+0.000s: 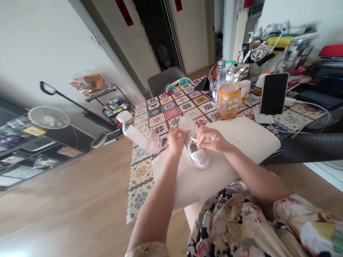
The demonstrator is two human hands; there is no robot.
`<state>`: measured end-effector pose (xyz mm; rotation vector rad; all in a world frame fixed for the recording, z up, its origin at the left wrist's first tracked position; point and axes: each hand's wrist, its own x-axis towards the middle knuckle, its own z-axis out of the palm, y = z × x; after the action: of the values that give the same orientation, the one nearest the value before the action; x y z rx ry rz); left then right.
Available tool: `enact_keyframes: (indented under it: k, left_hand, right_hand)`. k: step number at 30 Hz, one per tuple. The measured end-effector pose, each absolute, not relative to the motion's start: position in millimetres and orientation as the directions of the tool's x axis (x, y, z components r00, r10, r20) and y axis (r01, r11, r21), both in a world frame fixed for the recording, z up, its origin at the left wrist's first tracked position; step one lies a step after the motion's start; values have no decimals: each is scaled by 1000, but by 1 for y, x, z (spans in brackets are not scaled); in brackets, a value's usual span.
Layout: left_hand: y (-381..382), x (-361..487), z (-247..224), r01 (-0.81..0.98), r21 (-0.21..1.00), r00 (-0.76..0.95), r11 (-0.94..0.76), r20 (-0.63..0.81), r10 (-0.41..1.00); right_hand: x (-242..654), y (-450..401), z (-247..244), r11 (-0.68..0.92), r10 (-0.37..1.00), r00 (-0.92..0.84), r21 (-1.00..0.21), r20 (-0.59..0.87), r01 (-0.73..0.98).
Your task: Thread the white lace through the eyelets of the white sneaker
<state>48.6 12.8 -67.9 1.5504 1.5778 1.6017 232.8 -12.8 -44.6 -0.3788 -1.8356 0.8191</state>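
Note:
A small white shoe rests on the pale sheet, its rounded toe toward me. My left hand is pinched at the left side of its opening, on something too small to make out. On the right side, my right hand has its fingers closed on a thin white strip, perhaps a lace or strap. Behind the shoe, between both hands, a whitish translucent piece stands up. Blur hides the exact contact at the fingertips.
Left of the sheet stands a clear bottle with pink liquid. An orange drink bottle, a clear bottle and a phone on a stand are at the back right. Patterned cloth covers the table.

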Motion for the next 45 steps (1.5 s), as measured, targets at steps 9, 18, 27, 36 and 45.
enact_keyframes:
  k: [9, 18, 27, 36, 45]
  left_hand:
    - [7, 38, -67, 307, 875, -123, -374, 426, 896]
    - [-14, 21, -35, 368, 800, 380, -474, 336, 862]
    - [-11, 28, -42, 347, 810, 330, -473, 366, 870]
    - [-11, 35, -45, 311, 853, 320, -419, 321, 891]
    - [-11, 37, -45, 255, 873, 300, -417, 338, 892]
  right_hand:
    - [232, -18, -42, 714, 651, -398, -699, 646, 33]
    - [227, -11, -49, 731, 668, -346, -669, 659, 139]
    - [244, -15, -45, 193, 619, -400, -625, 676, -757]
    - [228, -6, -49, 421, 876, -283, -906, 392, 49]
    - [226, -10, -50, 487, 828, -368, -868, 422, 99]
